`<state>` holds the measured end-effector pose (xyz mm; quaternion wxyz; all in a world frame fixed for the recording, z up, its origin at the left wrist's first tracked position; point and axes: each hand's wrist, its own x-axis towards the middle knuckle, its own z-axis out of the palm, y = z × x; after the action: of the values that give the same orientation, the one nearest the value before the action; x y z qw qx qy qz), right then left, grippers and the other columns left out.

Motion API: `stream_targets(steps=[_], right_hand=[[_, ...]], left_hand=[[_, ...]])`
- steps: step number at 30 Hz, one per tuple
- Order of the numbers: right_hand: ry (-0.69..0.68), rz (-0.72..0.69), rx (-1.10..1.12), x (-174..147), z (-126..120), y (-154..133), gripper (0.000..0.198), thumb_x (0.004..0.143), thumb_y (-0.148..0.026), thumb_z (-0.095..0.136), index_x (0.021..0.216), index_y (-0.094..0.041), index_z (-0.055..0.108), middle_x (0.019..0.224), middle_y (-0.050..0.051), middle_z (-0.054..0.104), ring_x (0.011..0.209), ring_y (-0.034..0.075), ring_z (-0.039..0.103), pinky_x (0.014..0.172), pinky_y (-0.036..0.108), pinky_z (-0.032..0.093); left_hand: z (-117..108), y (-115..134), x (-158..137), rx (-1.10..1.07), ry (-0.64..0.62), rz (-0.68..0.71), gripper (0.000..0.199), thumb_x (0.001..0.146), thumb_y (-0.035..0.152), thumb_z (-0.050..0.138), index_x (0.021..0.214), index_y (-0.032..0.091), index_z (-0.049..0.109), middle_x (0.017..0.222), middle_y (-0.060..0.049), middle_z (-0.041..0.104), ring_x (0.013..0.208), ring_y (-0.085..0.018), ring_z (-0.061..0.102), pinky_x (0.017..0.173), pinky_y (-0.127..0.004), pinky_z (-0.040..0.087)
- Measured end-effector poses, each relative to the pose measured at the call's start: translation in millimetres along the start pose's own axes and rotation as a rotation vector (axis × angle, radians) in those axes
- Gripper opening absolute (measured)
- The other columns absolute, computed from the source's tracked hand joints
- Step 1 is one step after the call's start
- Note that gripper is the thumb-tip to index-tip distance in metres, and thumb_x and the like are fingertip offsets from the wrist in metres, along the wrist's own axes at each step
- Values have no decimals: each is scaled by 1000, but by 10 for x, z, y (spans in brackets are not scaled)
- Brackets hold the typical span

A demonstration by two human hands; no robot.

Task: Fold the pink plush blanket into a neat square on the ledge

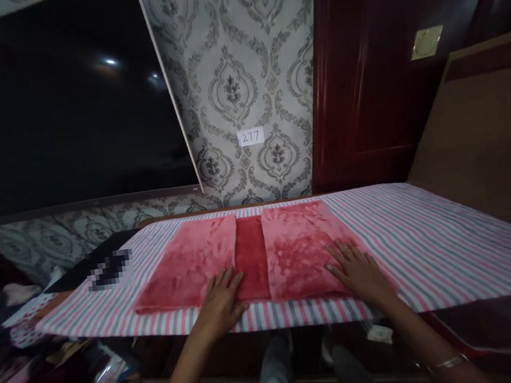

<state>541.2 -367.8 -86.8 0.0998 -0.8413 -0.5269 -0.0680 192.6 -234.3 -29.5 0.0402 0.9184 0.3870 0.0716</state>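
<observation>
A plush, pinkish-red cloth (298, 242) lies on the striped table cover, its two sides folded inward. Between the folded flaps a darker red strip (251, 256) of the same cloth shows. My left hand (221, 297) rests with fingers spread on the near inner corner of the left flap, by the dark strip. On the right flap, close to its outer edge, my right hand (359, 269) lies flat with its fingers apart. Neither hand grips anything.
Pink, grey and white stripes mark the table cover (455, 242). A pixelated dark item (110, 269) sits at its left. Behind are a large television (61, 103), a wall label (250, 137) reading 277 and a dark red door (370, 68). A cardboard panel (485, 141) stands right.
</observation>
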Motion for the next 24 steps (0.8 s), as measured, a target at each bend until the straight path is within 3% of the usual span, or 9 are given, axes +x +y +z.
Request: stream_targets(steps=[5, 10, 13, 16, 19, 21, 24], right_hand=[[21, -12, 17, -7, 30, 53, 61, 99, -54, 33, 155, -30, 36, 163, 6, 29, 148, 33, 26, 114, 61, 29], [39, -23, 45, -5, 78, 82, 62, 97, -56, 34, 154, -31, 37, 162, 6, 30, 148, 34, 26, 113, 62, 30], [23, -28, 92, 46, 78, 118, 62, 95, -54, 36, 152, -30, 40, 161, 7, 32, 148, 34, 28, 113, 63, 30], [41, -4, 230, 127, 23, 267, 60, 94, -49, 38, 148, -23, 48, 156, 10, 41, 145, 31, 34, 114, 55, 33], [108, 145, 351, 164, -66, 522, 63, 92, -49, 40, 143, -13, 53, 143, 17, 55, 133, 31, 51, 109, 46, 43], [78, 295, 396, 143, -115, 677, 68, 90, -52, 45, 143, -11, 52, 126, 18, 66, 114, 33, 64, 98, 45, 50], [3, 411, 470, 87, -153, 778, 72, 85, -53, 53, 143, -11, 53, 105, 16, 73, 95, 33, 70, 87, 44, 54]], left_hand=[[95, 39, 51, 52, 48, 42, 55, 87, 25, 63, 141, 22, 56, 154, -16, 44, 145, -37, 36, 117, -56, 31], [225, -51, 58, 60, 89, 167, 54, 88, 6, 46, 138, 23, 58, 145, -11, 55, 143, -30, 41, 120, -51, 31], [232, -32, 65, 98, 104, 176, 58, 88, 1, 38, 138, 23, 56, 141, -11, 56, 142, -29, 41, 118, -50, 33], [201, 22, 100, 162, 103, 152, 51, 90, 4, 38, 134, 22, 58, 132, -12, 60, 139, -32, 44, 112, -50, 38], [206, 19, 137, 179, 118, 138, 43, 92, 6, 40, 126, 19, 62, 129, -14, 61, 134, -31, 48, 109, -49, 41], [233, -13, 148, 155, 151, 135, 40, 91, 6, 42, 122, 18, 63, 136, -15, 57, 133, -30, 49, 109, -48, 41], [234, -33, 150, 113, 180, 120, 37, 89, 4, 44, 116, 18, 65, 141, -16, 54, 130, -29, 51, 109, -47, 42]])
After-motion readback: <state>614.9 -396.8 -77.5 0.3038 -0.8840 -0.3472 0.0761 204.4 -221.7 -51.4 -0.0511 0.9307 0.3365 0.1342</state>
